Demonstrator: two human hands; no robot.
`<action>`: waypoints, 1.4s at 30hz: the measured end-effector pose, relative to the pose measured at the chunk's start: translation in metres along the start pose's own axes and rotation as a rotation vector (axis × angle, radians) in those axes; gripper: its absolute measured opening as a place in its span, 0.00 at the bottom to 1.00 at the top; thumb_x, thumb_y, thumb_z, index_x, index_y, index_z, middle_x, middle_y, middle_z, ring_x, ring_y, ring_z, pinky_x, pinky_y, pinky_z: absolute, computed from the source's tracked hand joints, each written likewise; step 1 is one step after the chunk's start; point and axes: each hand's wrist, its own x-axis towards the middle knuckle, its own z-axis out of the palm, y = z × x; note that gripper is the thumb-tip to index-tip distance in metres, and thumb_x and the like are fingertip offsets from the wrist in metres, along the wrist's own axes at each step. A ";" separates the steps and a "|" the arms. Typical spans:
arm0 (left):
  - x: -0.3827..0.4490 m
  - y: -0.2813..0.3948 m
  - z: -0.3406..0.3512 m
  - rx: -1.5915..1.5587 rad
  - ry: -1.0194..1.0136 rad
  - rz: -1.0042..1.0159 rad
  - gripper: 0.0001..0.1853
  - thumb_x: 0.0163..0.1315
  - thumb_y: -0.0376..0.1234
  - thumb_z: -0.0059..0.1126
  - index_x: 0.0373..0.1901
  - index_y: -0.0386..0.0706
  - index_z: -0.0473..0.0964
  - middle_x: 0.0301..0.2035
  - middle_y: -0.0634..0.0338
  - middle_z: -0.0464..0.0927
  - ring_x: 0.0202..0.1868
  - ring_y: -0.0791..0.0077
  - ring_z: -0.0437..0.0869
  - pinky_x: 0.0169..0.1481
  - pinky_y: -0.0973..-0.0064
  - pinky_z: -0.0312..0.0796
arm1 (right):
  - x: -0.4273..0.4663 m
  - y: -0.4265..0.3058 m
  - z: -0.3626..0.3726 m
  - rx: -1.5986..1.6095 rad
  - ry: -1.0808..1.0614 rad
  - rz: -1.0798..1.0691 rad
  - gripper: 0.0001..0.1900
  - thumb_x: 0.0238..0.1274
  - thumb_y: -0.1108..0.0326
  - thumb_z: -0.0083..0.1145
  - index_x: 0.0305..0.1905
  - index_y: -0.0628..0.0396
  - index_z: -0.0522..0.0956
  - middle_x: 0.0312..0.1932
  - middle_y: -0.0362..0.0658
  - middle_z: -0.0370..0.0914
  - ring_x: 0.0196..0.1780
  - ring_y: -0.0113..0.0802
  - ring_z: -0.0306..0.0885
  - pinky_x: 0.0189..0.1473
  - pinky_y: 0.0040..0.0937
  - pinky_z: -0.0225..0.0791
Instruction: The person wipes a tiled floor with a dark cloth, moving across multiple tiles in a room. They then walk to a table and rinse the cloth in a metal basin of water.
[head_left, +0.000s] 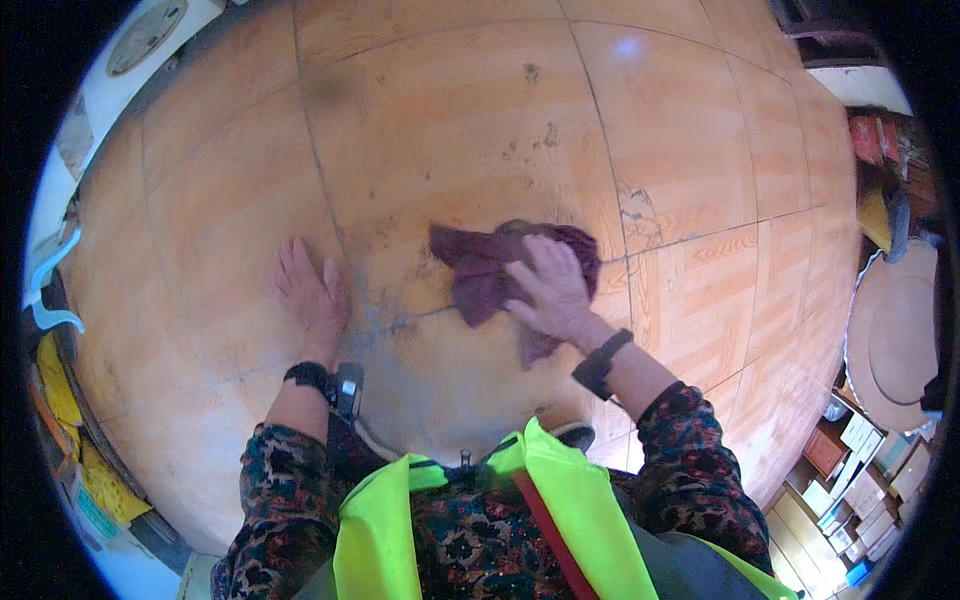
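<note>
A dark maroon cloth (484, 274) lies bunched on the tiled floor (450, 150) before me. My right hand (551, 289) presses flat on its right part, fingers spread, with a black band around the wrist. To the left, my left hand (311, 289) is over the floor tiles with nothing in it, its fingers apart; whether the palm bears on the tile cannot be told. A black band with a small device is at that wrist. Dark smudges mark the tiles beyond the cloth.
Yellow cloth or plastic (97, 472) and a pale blue curved object (56, 281) are at the left edge. A round tan object (896, 334) stands at the right. Boxes (862, 495) are piled at the lower right. My shoe (574, 435) shows below the cloth.
</note>
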 end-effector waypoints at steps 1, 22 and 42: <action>-0.002 0.002 -0.001 0.021 0.008 0.013 0.36 0.70 0.48 0.50 0.73 0.35 0.58 0.74 0.43 0.55 0.76 0.45 0.51 0.77 0.48 0.42 | -0.006 0.019 -0.008 0.015 0.043 0.047 0.36 0.48 0.44 0.68 0.63 0.48 0.74 0.72 0.59 0.60 0.74 0.60 0.58 0.73 0.60 0.51; 0.000 0.008 -0.016 0.089 -0.092 0.008 0.41 0.69 0.55 0.46 0.76 0.41 0.53 0.75 0.43 0.51 0.77 0.46 0.50 0.77 0.43 0.41 | 0.043 -0.045 0.026 -0.012 0.122 0.110 0.26 0.57 0.64 0.61 0.62 0.53 0.73 0.65 0.57 0.68 0.68 0.58 0.64 0.66 0.54 0.62; 0.066 0.186 0.029 0.026 0.156 0.636 0.34 0.71 0.54 0.45 0.68 0.38 0.66 0.71 0.43 0.60 0.74 0.40 0.55 0.76 0.41 0.46 | -0.073 0.088 -0.003 -0.317 0.520 1.002 0.32 0.64 0.48 0.58 0.69 0.50 0.68 0.71 0.55 0.63 0.75 0.53 0.55 0.71 0.56 0.51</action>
